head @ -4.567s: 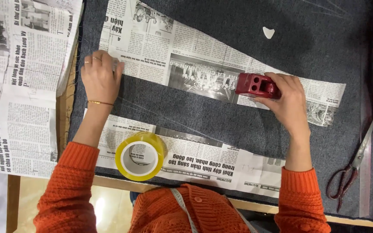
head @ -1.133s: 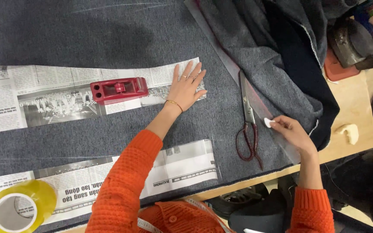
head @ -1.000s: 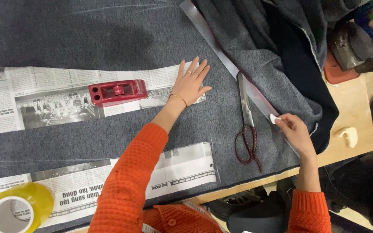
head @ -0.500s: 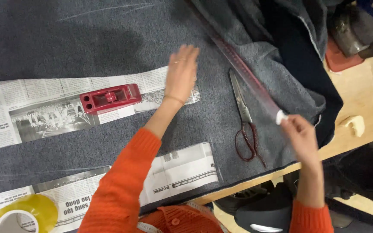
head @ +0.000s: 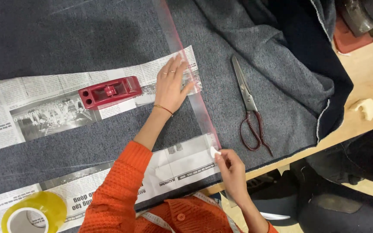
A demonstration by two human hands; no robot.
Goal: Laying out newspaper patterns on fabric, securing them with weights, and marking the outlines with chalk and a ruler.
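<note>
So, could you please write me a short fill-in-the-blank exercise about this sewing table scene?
1. The left hand presses flat on a clear ____ lying across the grey fabric.
2. The right hand pinches a small white piece of ____.
3. The scissors have dark ____ handles.
4. The red tape dispenser rests on a strip of ____.

Missing words: ruler; chalk; red; newspaper
</note>
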